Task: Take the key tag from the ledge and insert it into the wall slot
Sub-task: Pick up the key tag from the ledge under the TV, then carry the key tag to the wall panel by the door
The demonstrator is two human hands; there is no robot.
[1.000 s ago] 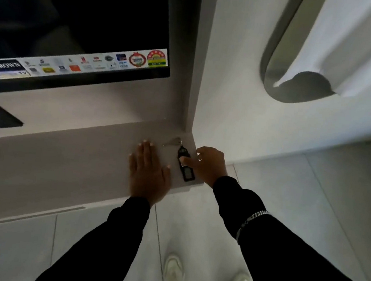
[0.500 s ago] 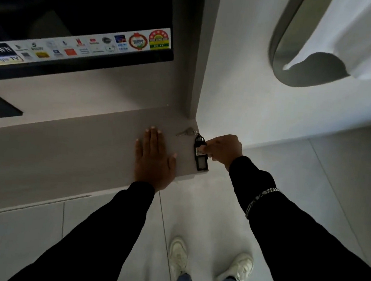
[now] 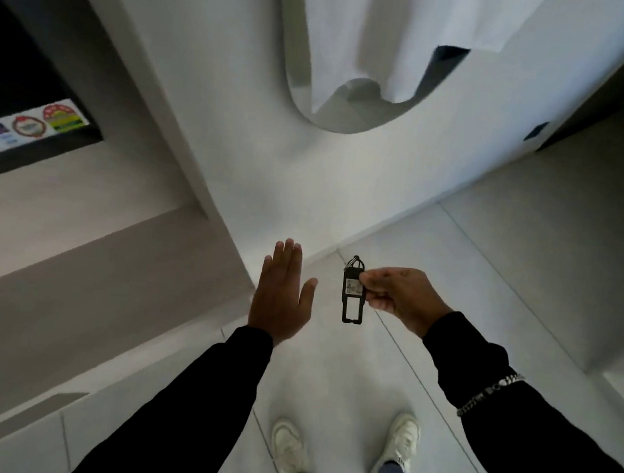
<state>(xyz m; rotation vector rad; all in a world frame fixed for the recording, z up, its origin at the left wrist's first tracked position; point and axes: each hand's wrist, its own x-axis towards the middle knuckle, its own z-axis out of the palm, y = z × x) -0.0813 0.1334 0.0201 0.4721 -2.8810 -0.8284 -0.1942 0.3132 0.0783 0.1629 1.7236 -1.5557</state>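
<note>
A black key tag (image 3: 353, 296) with a white label and a metal ring on top hangs in the air over the floor, pinched by its side in my right hand (image 3: 398, 297). My left hand (image 3: 281, 296) is flat and open, fingers together, hovering just off the right end of the grey ledge (image 3: 113, 277). The tag is clear of the ledge, to its right. A small dark rectangle (image 3: 536, 131) sits on the white wall at the far right; I cannot tell whether it is the slot.
A TV with stickers (image 3: 29, 129) hangs over the ledge at left. An oval mirror (image 3: 359, 68) reflecting white cloth is on the white wall ahead. Pale tiled floor (image 3: 491, 278) spreads to the right, my white shoes (image 3: 290, 449) below.
My right hand has lifted the key tag off the ledge and carried it right, over the floor. My left hand has come off the ledge. The view has turned to the right.
</note>
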